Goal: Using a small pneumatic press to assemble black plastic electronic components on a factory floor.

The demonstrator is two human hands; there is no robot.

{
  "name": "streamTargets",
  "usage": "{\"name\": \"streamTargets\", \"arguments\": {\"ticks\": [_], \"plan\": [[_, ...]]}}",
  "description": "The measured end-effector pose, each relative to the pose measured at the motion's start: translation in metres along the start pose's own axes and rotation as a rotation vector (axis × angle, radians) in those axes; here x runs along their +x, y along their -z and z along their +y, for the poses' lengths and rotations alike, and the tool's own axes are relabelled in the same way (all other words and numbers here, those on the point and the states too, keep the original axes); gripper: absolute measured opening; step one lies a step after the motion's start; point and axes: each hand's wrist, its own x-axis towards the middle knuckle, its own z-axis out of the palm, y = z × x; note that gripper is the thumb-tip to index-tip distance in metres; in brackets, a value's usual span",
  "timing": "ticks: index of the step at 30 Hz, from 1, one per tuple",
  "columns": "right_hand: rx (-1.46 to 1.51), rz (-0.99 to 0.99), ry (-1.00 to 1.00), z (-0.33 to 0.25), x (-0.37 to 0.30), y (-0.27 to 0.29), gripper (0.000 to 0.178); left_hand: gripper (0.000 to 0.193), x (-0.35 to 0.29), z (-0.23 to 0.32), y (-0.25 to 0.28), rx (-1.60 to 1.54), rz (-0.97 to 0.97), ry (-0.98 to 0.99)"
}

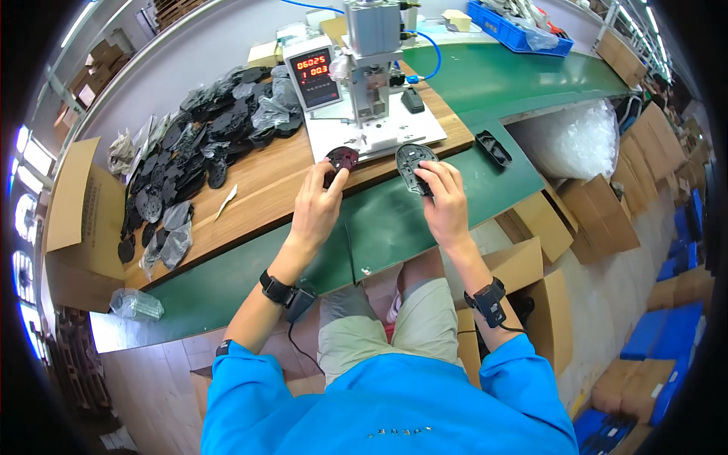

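My left hand pinches a small rounded dark shell with a reddish sheen, at the front edge of a bench press's white base plate. To the right, my right hand has its fingers closed on a black mouse-shaped shell, its ribbed inner side facing up. The two parts are held apart from each other. Behind them stands the metal press, with a red-lit digital control box at its left. A small black block sits on the plate's right side.
A large heap of black shells and plastic bags covers the wooden board's left. One black mouse-shaped part lies on the green bench at right. Cardboard boxes stand at both sides; a blue crate is at the back.
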Motion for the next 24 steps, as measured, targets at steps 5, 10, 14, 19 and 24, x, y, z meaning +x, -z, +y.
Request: {"name": "streamTargets", "arguments": {"ticks": [5,10,14,19,24], "plan": [[-0.001,0.022,-0.042,-0.005,-0.023,0.018,0.056,0.049,0.015,0.010,-0.011,-0.030,-0.043,-0.044],[-0.009,0.007,-0.041,-0.014,-0.041,0.034,0.057,0.050,0.031,0.015,-0.024,0.135,-0.016,-0.153],[-0.011,0.014,-0.065,-0.021,-0.054,0.048,0.058,0.065,0.030,0.025,-0.018,0.109,-0.005,-0.165],[-0.014,0.014,-0.163,-0.028,-0.104,0.066,0.056,0.066,0.034,0.025,-0.012,0.139,-0.016,-0.196],[-0.007,-0.115,-0.297,-0.045,-0.166,0.095,0.052,0.060,0.064,0.028,-0.028,0.232,-0.026,-0.219]]}}
